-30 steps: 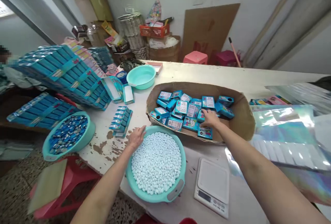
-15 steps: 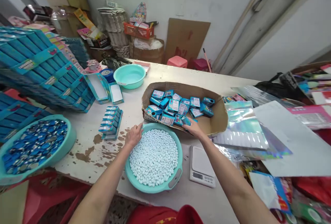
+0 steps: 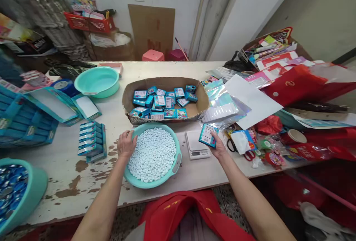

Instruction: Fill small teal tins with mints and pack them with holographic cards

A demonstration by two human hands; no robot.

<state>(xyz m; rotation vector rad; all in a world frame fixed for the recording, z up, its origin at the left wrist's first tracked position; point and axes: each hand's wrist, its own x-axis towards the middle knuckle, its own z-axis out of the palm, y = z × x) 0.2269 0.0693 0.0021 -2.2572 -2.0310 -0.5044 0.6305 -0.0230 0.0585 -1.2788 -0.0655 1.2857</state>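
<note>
A small blue printed box (image 3: 208, 134) is pinched in my right hand (image 3: 219, 147), its white label panel facing up, just above a white digital scale (image 3: 191, 140). The box covers part of the scale's plate. My left hand (image 3: 127, 144) curls its fingers over the left rim of a teal basin (image 3: 178, 152) full of small white pellets. Behind the basin, an open cardboard box (image 3: 204, 103) holds several more small blue boxes (image 3: 160, 101), some label side up, others tipped.
At left a stack of small blue boxes (image 3: 91, 142) stands near a basin of blue foil pieces (image 3: 40, 185). Another teal basin (image 3: 97, 81) sits at the back. To the right lie holographic bags (image 3: 222, 103), a white sheet (image 3: 247, 100) and scissors (image 3: 231, 145).
My right hand has lifted a small blue box out of the cardboard box and brought it right and toward me, over the scale. The view has turned right. My left hand stays at the basin rim.
</note>
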